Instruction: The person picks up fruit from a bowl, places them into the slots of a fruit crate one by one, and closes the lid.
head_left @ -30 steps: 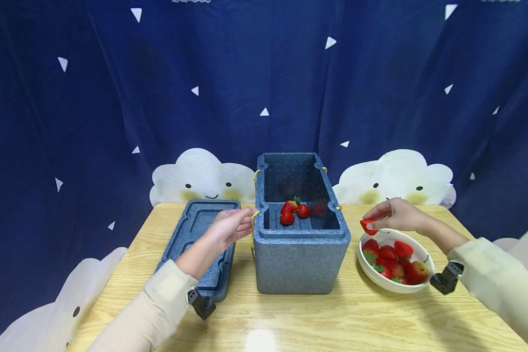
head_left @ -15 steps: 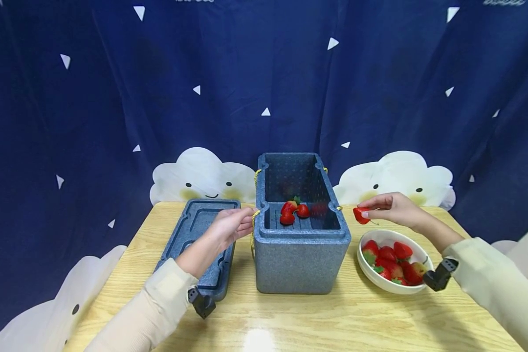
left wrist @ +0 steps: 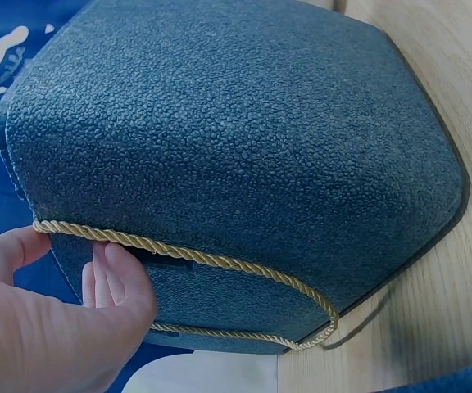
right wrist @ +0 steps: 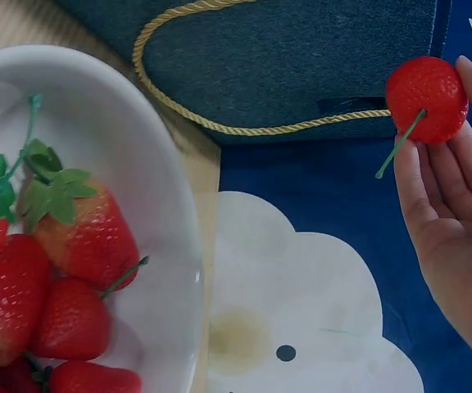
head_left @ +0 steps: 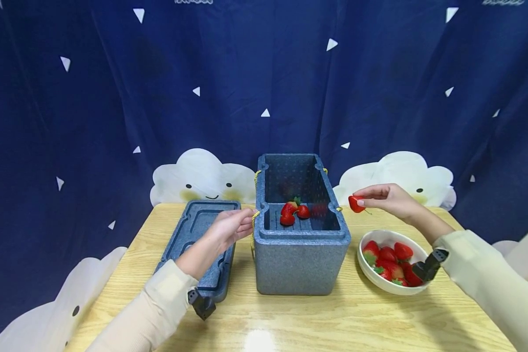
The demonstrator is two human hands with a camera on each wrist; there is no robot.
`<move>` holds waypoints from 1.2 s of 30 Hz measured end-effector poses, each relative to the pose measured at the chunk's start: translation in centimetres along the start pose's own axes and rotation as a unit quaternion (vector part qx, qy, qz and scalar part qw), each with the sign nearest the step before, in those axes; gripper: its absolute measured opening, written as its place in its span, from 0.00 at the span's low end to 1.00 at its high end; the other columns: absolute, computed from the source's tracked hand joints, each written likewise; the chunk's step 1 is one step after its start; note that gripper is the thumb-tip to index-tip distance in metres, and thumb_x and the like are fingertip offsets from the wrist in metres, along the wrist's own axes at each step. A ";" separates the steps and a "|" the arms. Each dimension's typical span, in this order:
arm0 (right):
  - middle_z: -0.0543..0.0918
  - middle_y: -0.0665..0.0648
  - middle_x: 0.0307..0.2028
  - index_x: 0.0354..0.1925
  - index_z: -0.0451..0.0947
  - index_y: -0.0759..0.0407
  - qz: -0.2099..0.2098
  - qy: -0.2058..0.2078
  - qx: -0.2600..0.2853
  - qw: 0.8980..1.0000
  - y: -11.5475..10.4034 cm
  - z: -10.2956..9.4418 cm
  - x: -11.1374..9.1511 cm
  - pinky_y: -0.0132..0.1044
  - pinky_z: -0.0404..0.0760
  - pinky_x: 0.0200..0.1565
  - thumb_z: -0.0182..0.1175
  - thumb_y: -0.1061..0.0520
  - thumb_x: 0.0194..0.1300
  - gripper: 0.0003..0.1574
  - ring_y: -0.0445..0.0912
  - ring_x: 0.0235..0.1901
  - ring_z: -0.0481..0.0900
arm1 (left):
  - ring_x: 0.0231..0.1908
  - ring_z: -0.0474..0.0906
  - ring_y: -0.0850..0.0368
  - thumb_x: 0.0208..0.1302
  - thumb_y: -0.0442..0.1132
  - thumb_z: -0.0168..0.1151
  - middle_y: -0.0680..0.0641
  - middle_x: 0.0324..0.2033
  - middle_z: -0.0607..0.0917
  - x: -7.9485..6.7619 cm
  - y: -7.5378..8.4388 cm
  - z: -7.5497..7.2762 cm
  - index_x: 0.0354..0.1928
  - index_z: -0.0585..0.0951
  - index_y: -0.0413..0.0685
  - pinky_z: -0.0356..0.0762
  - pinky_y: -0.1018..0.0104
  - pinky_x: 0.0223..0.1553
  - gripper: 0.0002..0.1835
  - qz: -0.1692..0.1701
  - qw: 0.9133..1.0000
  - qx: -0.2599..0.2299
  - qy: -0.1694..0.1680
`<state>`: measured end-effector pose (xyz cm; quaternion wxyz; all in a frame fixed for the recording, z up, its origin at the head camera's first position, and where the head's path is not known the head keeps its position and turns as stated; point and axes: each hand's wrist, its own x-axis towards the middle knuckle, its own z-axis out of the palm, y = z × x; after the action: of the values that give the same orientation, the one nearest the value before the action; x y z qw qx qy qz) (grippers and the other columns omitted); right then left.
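In the head view my right hand (head_left: pixel 391 199) pinches a red strawberry (head_left: pixel 356 204) between thumb and fingertips, in the air above and left of the white bowl (head_left: pixel 365 266). Its thin green stem hangs down in the right wrist view, where the strawberry (right wrist: pixel 427 98) appears beside the box's rope. My left hand (head_left: pixel 229 226) touches the left side of the blue-grey foam box (head_left: pixel 297 269). In the left wrist view its fingertips meet the box wall at the yellow rope (left wrist: pixel 244 264). Three strawberries (head_left: pixel 289 212) lie on the floor of the uncovered box.
Left of the box lies its blue-grey lid (head_left: pixel 207 215), partly behind my left forearm. Several strawberries (head_left: pixel 389 269) fill the bowl at the right. All stand on a wooden table (head_left: pixel 308 320), with a dark blue curtain (head_left: pixel 229 63) behind.
My right hand has lifted the strawberry from just over the bowl, up and to the left toward the box. My left hand stays at the box's side.
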<state>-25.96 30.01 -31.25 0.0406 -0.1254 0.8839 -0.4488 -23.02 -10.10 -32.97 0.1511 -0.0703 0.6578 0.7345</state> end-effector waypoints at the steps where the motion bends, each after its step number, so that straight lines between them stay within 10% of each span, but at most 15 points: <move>1: 0.86 0.36 0.34 0.54 0.76 0.68 -0.003 0.000 0.000 1.000 -0.1 0.0 0.1 0.23 0.80 0.44 0.63 0.51 0.64 0.27 0.33 0.38 0.83 | 0.32 0.80 0.65 0.62 0.35 0.57 0.51 0.32 0.82 0.0 0.0 0.0 0.59 0.71 0.32 0.82 0.71 0.43 0.24 0.000 1.000 0.001 0.002; 15: 0.86 0.35 0.35 0.54 0.77 0.67 -0.021 -0.002 -0.009 1.000 -2.4 0.1 2.0 0.21 0.78 0.46 0.63 0.51 0.64 0.26 0.32 0.38 0.82 | 0.32 0.79 0.65 0.62 0.36 0.57 0.51 0.31 0.81 0.1 -0.2 0.1 0.59 0.70 0.31 0.82 0.73 0.39 0.25 0.000 1.000 0.006 0.002; 31: 0.87 0.40 0.34 0.51 0.80 0.63 -0.039 0.026 0.022 0.999 -4.0 -0.1 2.2 0.25 0.80 0.45 0.64 0.54 0.63 0.21 0.38 0.37 0.83 | 0.36 0.79 0.64 0.63 0.36 0.56 0.48 0.38 0.80 0.0 0.6 0.4 0.62 0.68 0.32 0.77 0.59 0.60 0.27 -0.005 1.000 0.028 -0.002; 36: 0.88 0.42 0.36 0.52 0.80 0.61 -0.032 0.023 -0.002 0.999 -5.0 -0.2 2.8 0.24 0.79 0.47 0.64 0.50 0.63 0.23 0.38 0.39 0.83 | 0.34 0.79 0.65 0.62 0.36 0.56 0.49 0.36 0.80 0.0 0.1 0.1 0.63 0.66 0.32 0.81 0.67 0.51 0.28 -0.007 1.000 0.012 -0.001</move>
<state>-27.75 26.61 -27.01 0.0055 -0.1437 0.8809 -0.4510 -23.03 -10.06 -32.85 0.1575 -0.0722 0.6657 0.7258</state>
